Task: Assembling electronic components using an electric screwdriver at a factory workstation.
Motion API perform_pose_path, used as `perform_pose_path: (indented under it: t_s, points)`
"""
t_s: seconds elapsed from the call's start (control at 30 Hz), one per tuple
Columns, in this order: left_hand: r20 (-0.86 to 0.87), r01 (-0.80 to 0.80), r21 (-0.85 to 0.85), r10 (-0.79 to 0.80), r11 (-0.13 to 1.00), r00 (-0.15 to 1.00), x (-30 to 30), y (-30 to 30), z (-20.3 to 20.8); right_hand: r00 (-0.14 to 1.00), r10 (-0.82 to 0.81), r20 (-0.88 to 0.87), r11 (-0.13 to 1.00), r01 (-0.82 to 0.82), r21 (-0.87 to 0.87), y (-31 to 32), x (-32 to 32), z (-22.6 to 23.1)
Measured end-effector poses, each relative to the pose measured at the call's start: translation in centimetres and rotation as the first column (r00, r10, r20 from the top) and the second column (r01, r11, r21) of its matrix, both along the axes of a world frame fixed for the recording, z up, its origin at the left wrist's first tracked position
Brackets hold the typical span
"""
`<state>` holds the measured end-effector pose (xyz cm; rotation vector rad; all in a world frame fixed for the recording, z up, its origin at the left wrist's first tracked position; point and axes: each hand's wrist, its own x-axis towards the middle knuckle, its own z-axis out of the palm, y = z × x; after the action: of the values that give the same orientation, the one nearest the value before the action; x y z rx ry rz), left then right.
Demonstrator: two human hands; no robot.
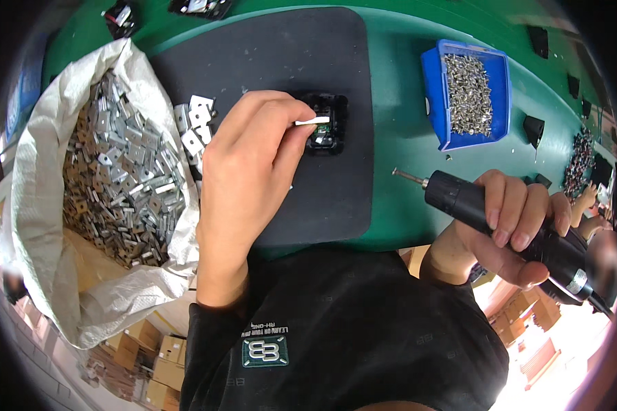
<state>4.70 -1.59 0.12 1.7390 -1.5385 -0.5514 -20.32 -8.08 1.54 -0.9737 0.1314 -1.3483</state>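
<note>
My left hand pinches a small pale metal bracket between thumb and forefinger. It holds the bracket over a black plastic housing with a green circuit board inside; whether the two touch is hard to make out. The housing lies on a dark grey mat. On the right, my right hand is wrapped round a black electric screwdriver, its bit pointing left toward the mat. A small screw seems to sit on the bit's tip.
A white woven sack full of metal brackets stands at the left, with several loose brackets beside it on the mat. A blue bin of screws is at the back right. Black parts lie farther right, near another person's hand.
</note>
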Motion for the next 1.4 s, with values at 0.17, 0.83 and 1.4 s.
perform_pose_path:
  t_s: [0.17,0.83,1.4]
  points:
    - [0.164,0.079,-0.01,-0.077,0.997,0.983,0.1,-0.6,-0.1,1.0,-0.006,-0.025,1.0,0.006,-0.013,0.7,0.1,-1.0]
    - [-0.022,0.174,0.257,-0.174,0.951,0.985,0.8,-1.0,-1.2,0.992,0.124,-0.014,0.992,-0.124,-0.019,0.8,1.5,-0.9]
    - [0.011,0.124,0.171,-0.128,0.977,0.992,0.3,-0.9,-1.9,0.993,0.119,-0.025,0.992,-0.12,-0.026,1.3,1.5,-0.6]
